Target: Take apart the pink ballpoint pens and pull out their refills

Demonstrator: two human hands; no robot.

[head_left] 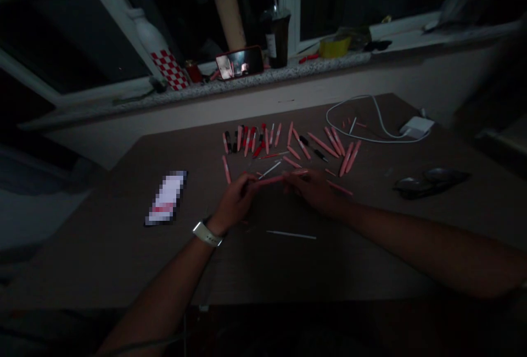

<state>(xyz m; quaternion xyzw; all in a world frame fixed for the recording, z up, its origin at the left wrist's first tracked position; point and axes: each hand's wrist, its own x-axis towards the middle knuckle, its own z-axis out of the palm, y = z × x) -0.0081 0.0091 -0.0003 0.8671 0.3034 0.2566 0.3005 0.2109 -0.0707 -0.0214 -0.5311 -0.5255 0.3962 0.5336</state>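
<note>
Over the middle of a dim table, my left hand (235, 199) and my right hand (315, 188) both pinch the ends of one pink pen barrel (272, 180), held level between them. My left wrist wears a pale watch (206, 234). Just beyond the hands lie many pink and red pen parts (288, 143) scattered in a row, with a few dark ones among them. A thin white refill (290, 234) lies on the table close to me, below my hands.
A blurred card or phone (167, 197) lies at the left. A white cable and charger (415, 126) sit at the far right, dark glasses (428, 181) nearer. The windowsill holds a phone (239, 62), a cup (278, 38), bottles and tape (334, 46).
</note>
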